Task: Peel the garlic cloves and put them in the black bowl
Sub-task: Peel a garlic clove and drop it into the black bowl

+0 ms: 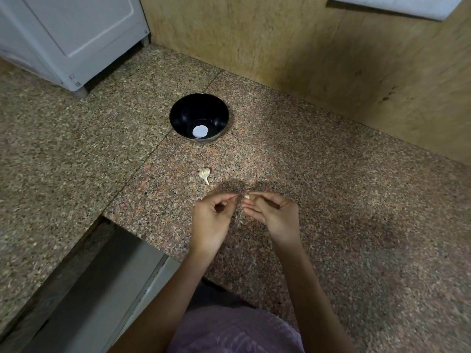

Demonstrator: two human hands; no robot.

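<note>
A black bowl (199, 117) stands on the speckled granite counter, with only a bright reflection at its bottom. A small garlic piece with a stem (205, 174) lies on the counter between the bowl and my hands. My right hand (272, 212) pinches a small pale garlic clove (247, 196) at its fingertips. My left hand (212, 217) is close beside it, its thumb and forefinger pinched together near the clove; whether they hold a bit of skin is too small to tell.
A white appliance (74, 39) stands at the back left. A tan wall (318, 52) runs along the back and right. The counter's edge (132, 233) drops to a metal ledge at the lower left.
</note>
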